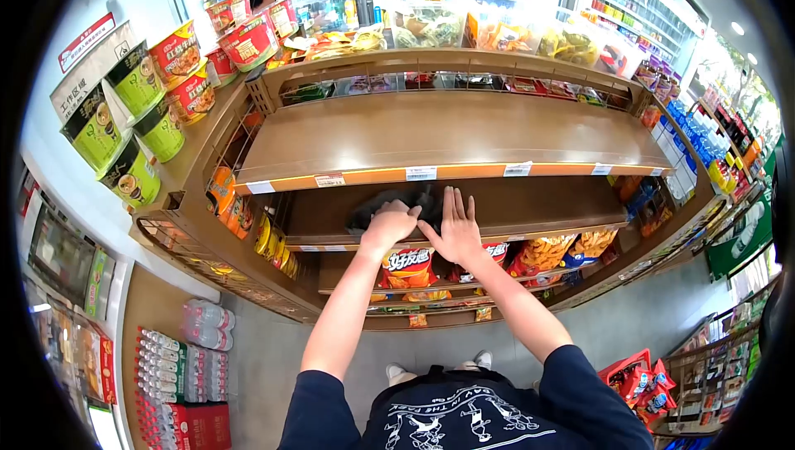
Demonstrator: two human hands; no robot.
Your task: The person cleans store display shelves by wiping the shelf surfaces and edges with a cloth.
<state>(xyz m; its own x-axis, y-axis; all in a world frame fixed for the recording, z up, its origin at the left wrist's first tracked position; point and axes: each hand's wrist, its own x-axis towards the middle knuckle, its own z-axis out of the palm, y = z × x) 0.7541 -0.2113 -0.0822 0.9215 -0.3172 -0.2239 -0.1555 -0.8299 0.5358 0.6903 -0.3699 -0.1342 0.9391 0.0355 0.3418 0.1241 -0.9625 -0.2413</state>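
Observation:
A dark grey cloth, bunched up, lies on the brown second shelf, under the front edge of the bare upper shelf. My left hand is closed on this cloth, its fingers curled down into it. Beside it, my right hand reaches over the shelf's front edge with fingers stretched out and holds nothing. Its thumb comes close to the left hand. Part of the cloth is hidden behind my hands. Just below hang red and white snack bags on the lower shelf.
Instant noodle cups are stacked on the left ledge. Wire side panels bound the shelf unit. Clear tubs of packets stand behind it, with drinks fridges beyond. A red basket of snack bags stands on the floor at right.

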